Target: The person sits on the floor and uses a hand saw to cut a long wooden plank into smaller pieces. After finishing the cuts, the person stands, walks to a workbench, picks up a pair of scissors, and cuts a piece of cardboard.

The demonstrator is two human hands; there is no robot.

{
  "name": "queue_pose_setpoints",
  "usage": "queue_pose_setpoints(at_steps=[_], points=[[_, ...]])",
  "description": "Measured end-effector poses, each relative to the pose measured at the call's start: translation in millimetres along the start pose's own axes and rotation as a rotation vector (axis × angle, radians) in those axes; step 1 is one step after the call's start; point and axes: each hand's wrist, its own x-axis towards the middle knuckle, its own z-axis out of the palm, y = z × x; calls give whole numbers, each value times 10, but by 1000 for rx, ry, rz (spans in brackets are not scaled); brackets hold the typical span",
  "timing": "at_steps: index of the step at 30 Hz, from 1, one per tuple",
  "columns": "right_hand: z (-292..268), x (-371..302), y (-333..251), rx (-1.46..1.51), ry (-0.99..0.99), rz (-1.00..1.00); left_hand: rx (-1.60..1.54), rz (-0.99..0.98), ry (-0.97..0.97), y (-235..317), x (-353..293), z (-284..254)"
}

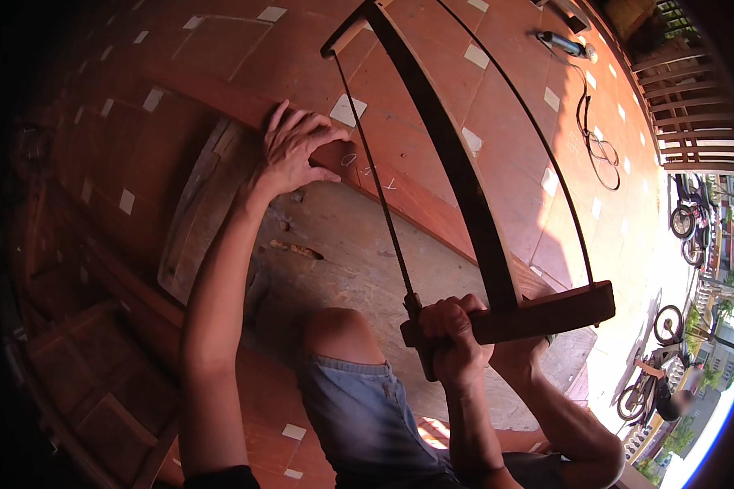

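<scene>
A wooden frame saw [444, 130] stretches up and away from my right hand [457, 338], whose fingers are wrapped around the handle end. Its thin blade [373, 167] crosses over a reddish-brown wooden plank [428, 213] with pale handwritten marks; whether the teeth touch the wood, I cannot tell. My left hand [294, 151] presses down on the plank just left of the blade, fingers over the far side and thumb toward the near side. Under the plank is a worn, thick wooden board [342, 232] with holes in it.
My bent knee [342, 334] is close to the board. Dark wooden furniture [90, 375] stands at lower left. A corded power tool [564, 44] lies on the red tiled floor [432, 49] at far right. Beyond are a wooden railing [697, 106], motorbikes [685, 220] and a person [673, 403].
</scene>
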Motion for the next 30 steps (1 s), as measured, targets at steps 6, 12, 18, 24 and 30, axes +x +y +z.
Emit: queue_pose_setpoints(at_steps=[6,12,18,24,30], points=[[-150,-34,79,-15,-96,-21,14,4,0,3,4,-15],[39,-35,25,-38,-28,2,18,5,5,-2,-2,-12],[72,-42,27,-37,-47,-11,11,4,-4,25,8,-32],[76,-50,50,0,-56,-4,8,12,5,32,-4,-25],[97,-5,91,11,-80,-8,17,27,9,33,-1,-36]])
